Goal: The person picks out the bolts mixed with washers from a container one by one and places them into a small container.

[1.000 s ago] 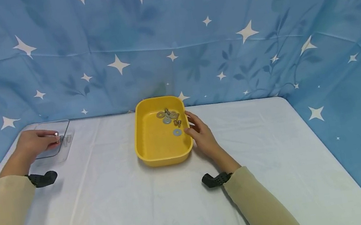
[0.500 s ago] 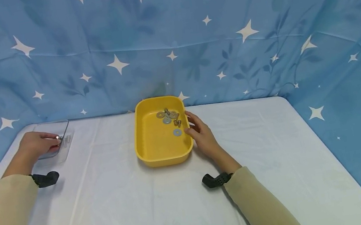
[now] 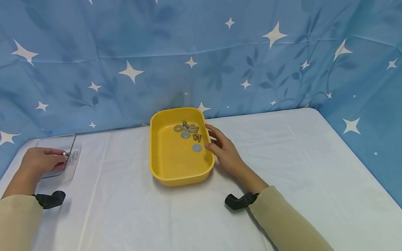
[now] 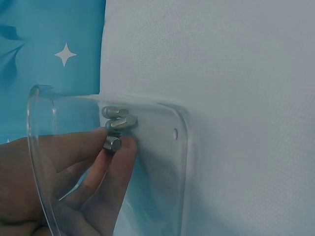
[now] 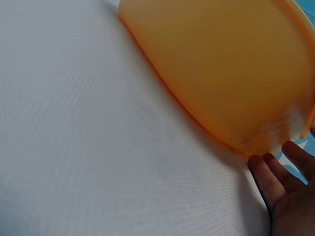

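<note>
In the left wrist view, my left hand point(image 4: 74, 172) reaches into a clear plastic box point(image 4: 183, 162), seen through its wall. Thumb and finger pinch a short metal bolt point(image 4: 112, 143); two other bolts point(image 4: 129, 120) lie right beside the fingertips. The head view has this hand at the far left. Near the middle, my right hand point(image 3: 225, 148) holds the right side of a yellow tray point(image 3: 186, 179), thumb at the rim. Its fingertips point(image 5: 256, 162) press the outer wall, low down. Inside the tray are several flat washers point(image 3: 197, 148) and small bolts point(image 3: 199, 138).
A white cloth point(image 3: 123, 234) covers the table. Behind it hangs a blue star-patterned curtain point(image 3: 210, 32), which comes right down to the back edge and the clear box. Black wrist-worn devices point(image 3: 51, 200) sit at both sleeves.
My left hand has lowered slightly and moved a little right, bringing the bolt down close to the other bolts in the clear box. The right hand and yellow tray stay still.
</note>
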The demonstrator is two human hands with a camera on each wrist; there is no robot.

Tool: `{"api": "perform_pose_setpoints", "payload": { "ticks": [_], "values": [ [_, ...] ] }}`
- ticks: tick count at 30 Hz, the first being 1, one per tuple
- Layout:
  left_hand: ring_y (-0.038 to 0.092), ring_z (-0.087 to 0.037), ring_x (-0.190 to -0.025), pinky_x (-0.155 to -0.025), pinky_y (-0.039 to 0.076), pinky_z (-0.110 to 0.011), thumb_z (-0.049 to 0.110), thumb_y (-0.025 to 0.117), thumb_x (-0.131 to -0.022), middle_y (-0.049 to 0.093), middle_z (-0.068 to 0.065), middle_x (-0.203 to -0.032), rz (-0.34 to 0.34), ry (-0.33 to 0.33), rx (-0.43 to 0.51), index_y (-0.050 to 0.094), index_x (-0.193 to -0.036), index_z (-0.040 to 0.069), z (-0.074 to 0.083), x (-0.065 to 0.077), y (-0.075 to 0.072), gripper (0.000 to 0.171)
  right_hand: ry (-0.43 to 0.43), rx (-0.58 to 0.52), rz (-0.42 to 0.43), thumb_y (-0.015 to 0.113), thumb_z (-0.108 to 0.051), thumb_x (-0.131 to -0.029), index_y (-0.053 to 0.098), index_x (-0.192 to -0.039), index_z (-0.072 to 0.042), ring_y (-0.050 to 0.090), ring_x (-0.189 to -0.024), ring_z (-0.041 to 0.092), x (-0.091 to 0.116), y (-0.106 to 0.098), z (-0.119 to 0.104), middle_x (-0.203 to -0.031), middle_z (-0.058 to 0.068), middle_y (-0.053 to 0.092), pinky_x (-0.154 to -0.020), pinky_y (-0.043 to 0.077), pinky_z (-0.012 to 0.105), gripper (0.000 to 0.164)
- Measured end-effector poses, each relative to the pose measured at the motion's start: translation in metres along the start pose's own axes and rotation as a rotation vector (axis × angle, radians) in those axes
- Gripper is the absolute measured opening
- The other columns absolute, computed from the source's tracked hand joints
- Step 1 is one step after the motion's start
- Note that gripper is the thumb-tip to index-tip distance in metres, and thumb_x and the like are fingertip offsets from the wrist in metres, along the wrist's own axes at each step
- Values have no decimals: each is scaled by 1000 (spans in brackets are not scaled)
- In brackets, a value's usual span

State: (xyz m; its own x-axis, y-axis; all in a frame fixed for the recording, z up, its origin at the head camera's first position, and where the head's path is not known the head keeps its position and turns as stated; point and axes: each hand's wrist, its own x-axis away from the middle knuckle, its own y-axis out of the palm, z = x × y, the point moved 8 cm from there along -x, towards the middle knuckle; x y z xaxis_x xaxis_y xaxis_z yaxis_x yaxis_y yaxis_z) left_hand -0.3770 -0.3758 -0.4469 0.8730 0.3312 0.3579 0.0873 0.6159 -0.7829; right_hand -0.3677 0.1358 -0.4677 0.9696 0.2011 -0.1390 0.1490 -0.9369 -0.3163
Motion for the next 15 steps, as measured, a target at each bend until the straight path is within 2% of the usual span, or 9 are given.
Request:
{"api": "perform_pose_setpoints", "payload": {
  "ticks": [2, 8, 15],
  "values": [
    [46, -41, -114, -91, 50, -46, 23, 54, -103, 41, -34, -134, -4, 2, 3, 48, -139, -10, 0, 0, 0, 49, 3, 2, 3, 52, -23, -101, 35, -157, -32, 51, -141, 31, 0, 0, 0, -156, 7, 46, -116, 45, 46, 59],
    [48, -39, -114, -86, 51, -38, 22, 55, -102, 42, -33, -135, -15, 6, 28, 48, -140, -9, 0, -1, 0, 50, 0, 0, 4, 52, -23, -101, 35, -157, -32, 51, -141, 31, 0, -1, 0, -156, 8, 46, -115, 46, 46, 59],
    [45, -42, -116, -91, 49, -44, 24, 57, -102, 39, -34, -140, -20, 6, 40, 50, -141, -6, -1, -1, 1, 49, -2, -6, 2, 52, -23, -101, 35, -157, -32, 51, -141, 31, 0, -1, 0, -156, 8, 46, -115, 46, 46, 59]
  ]
}}
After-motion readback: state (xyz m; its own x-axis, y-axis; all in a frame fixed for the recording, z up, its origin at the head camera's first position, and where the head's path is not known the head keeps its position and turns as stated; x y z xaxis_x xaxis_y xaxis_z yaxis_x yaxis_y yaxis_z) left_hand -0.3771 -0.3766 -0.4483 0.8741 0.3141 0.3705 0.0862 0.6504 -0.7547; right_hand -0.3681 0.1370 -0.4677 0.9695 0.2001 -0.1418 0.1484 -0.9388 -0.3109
